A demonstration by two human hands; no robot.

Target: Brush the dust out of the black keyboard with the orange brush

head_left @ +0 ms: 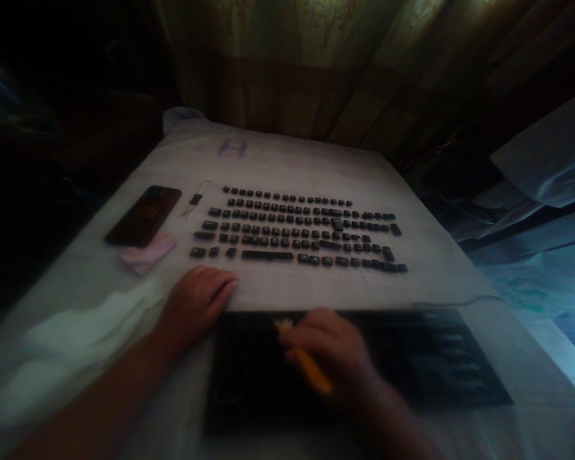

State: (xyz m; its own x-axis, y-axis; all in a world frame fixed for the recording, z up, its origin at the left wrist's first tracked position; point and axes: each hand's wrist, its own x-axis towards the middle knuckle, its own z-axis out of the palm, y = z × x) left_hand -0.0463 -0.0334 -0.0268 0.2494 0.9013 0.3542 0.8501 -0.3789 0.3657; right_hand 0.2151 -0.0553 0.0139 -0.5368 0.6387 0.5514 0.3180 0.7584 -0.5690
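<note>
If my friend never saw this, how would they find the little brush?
Start at the pale, cloth-covered table, then find the long black keyboard along its near side. Over it, the right hand grips the brush. Its bright orange handle sets it apart from the dark keyboard and loose black keys.

Person, bare-armed to the limit of what shows. Item: left hand (pixel 199 297), bare, compact, rounded across the back, surface detail lost to blur and dim light. Item: left forearm (pixel 110 383), bare, long and smooth in outline, narrowing towards the wrist (pixel 165 335), its near end cut by the picture's border. Item: right hand (pixel 338 348), bare, broad across the back, knuckles rounded, edges smeared. Item: right forearm (pixel 395 412), bare, shorter in its visible part, soft in outline, partly in deep shade, likewise cut by the border.
</note>
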